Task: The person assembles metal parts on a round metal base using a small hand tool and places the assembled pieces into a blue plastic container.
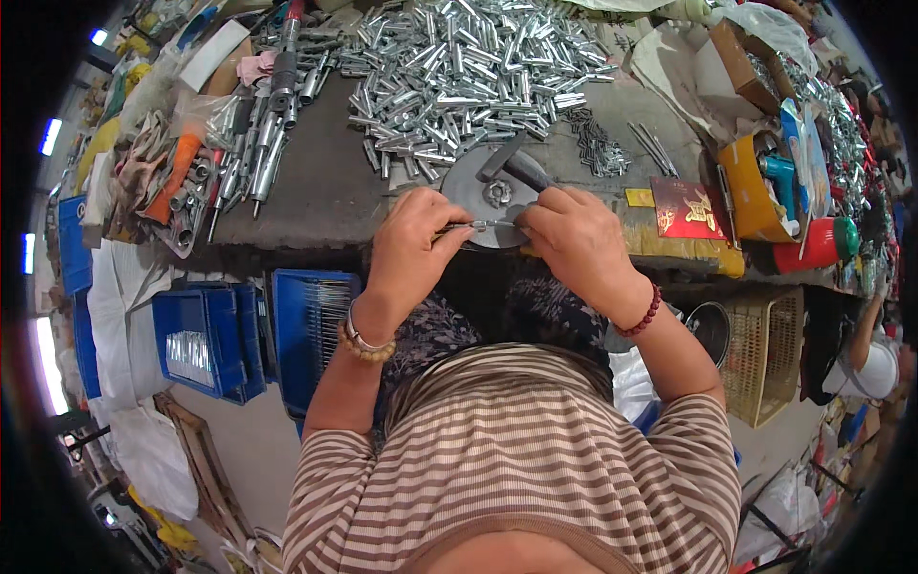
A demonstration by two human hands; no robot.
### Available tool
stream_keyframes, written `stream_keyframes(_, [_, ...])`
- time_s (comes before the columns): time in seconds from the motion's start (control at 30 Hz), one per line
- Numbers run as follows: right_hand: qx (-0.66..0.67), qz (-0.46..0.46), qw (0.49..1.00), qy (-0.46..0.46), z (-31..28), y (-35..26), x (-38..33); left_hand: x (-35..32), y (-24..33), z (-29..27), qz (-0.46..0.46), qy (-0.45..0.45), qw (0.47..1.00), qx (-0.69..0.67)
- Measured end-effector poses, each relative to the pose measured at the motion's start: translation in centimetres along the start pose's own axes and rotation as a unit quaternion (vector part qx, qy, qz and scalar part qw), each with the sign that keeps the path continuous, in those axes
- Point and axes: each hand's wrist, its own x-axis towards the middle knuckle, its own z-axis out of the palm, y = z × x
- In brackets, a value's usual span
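Note:
Over the near edge of a round metal plate [460,187], my left hand [413,241] pinches a thin metal rod [461,227]. My right hand [579,237] is closed at the rod's other end, its fingertips pressed together by the plate's right edge. Above the plate lies a hammer [505,159]. Its dark handle runs to my right hand, and I cannot tell whether the palm also grips it. A small lumpy metal block [497,194] sits in the middle of the plate. Behind it spreads a large heap of shiny metal tubes [469,77].
Small dark metal pieces [600,143] and several thin rods [653,150] lie to the right, near a red card [687,208]. Tools [263,143] crowd the left. Blue bins [311,330] stand below the table edge, a beige basket [765,354] at lower right.

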Motion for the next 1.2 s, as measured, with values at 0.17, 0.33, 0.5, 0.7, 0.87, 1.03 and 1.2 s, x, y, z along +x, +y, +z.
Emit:
stream_keyframes(0.17, [0.010, -0.015, 1.000, -0.015, 0.1, 0.1, -0.1, 0.0, 0.5, -0.2, -0.036, -0.010, 0.999, -0.017])
stream_keyframes(0.33, [0.011, -0.019, 1.000, -0.013, 0.4, 0.5, -0.2, -0.2, 0.2, 0.2, -0.036, -0.006, 0.999, -0.021])
stream_keyframes(0.5, [0.029, -0.022, 0.999, 0.001, 0.7, 0.9, 0.0, -0.4, -0.3, 0.4, -0.030, 0.011, 0.998, -0.048])
stream_keyframes(0.7, [0.074, 0.006, 0.997, -0.010, 0.7, 1.4, 0.5, -0.3, -0.3, 0.5, -0.051, 0.012, 0.997, -0.054])
stream_keyframes(0.87, [0.086, 0.007, 0.996, -0.023, 1.0, 1.7, 0.7, -0.3, -0.1, 0.7, -0.054, 0.016, 0.997, -0.056])
stream_keyframes(1.03, [0.087, 0.011, 0.996, -0.023, 1.6, 1.9, 1.0, -0.3, -0.3, 0.9, -0.059, 0.011, 0.996, -0.071])
stream_keyframes(1.2, [0.103, 0.015, 0.994, 0.012, 1.7, 1.4, 0.5, -0.5, -0.5, 0.8, -0.058, 0.005, 0.996, -0.062])
